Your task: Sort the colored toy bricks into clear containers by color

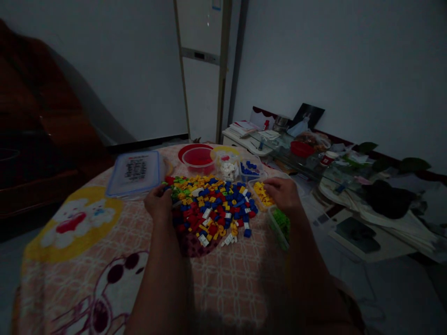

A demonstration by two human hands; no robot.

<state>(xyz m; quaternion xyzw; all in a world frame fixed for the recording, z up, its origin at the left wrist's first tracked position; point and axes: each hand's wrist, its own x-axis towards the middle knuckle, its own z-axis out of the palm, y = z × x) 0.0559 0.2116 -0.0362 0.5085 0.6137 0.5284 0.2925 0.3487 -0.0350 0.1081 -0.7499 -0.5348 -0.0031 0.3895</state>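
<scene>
A loose pile of red, yellow, blue, green and white toy building bricks (pixel 213 204) is heaped on the table. At the pile's left edge, my left hand (pixel 159 202) has its fingers closed; a dark bit shows by the fingertips, too dim to name. My right hand (pixel 282 191) is over a clear container of yellow bricks (pixel 262 194), its thumb and fingers pinched together. Whatever that pinch holds is hidden. Nearer me, partly behind my right forearm, stands a container of green bricks (pixel 280 223). Blue bricks (pixel 249 168) and white bricks (pixel 229 170) fill containers behind.
A blue-rimmed plastic lid (pixel 134 173) lies at the table's left. A clear round tub (pixel 198 160) stands at the back by a red one. The patterned tablecloth (pixel 226 284) covers the table. A cluttered glass side table (pixel 307 163) stands at right.
</scene>
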